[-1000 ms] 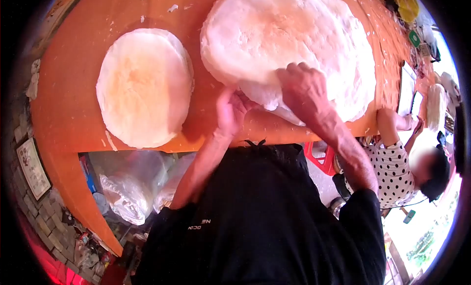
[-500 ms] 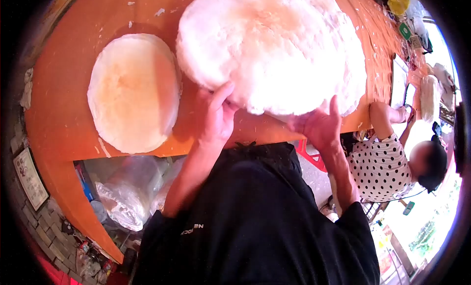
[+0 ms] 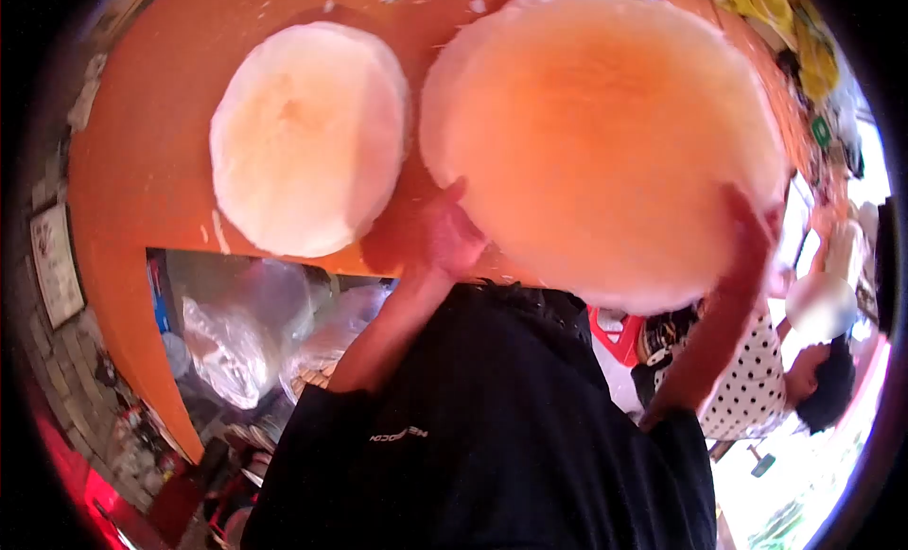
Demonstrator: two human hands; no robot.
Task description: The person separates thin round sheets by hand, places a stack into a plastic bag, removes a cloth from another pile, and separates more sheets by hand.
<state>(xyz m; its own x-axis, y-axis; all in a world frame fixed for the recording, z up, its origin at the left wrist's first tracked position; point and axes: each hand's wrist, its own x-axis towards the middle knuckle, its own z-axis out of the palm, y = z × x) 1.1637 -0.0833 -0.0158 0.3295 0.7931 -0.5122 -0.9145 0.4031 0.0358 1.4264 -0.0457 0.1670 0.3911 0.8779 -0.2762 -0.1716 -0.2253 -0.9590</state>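
Note:
A large round fluffy white pad (image 3: 605, 124) spreads over the right part of the orange table, its near edge hanging past the tabletop. My left hand (image 3: 459, 238) is at its left near edge, thumb up and fingers closed on the rim. At the right edge my right hand (image 3: 752, 224) grips the pad, blurred by motion, with the thumb over the upper face. Some fingers of both hands are hidden or smeared. To the left lies a smaller round white pad (image 3: 303, 139), flat and untouched by either hand.
The orange table (image 3: 151, 172) has a cut-out near edge in front of me. Plastic-wrapped bundles (image 3: 227, 351) sit below it. At the right, a person in a polka-dot top (image 3: 747, 389) sits near a red stool (image 3: 615, 332). Yellow bags (image 3: 813, 58) hang at the far right.
The large pad now shows a smooth, wider face instead of a lumpy folded one, and reaches nearer to me. My right hand has moved right and up. The view has shifted.

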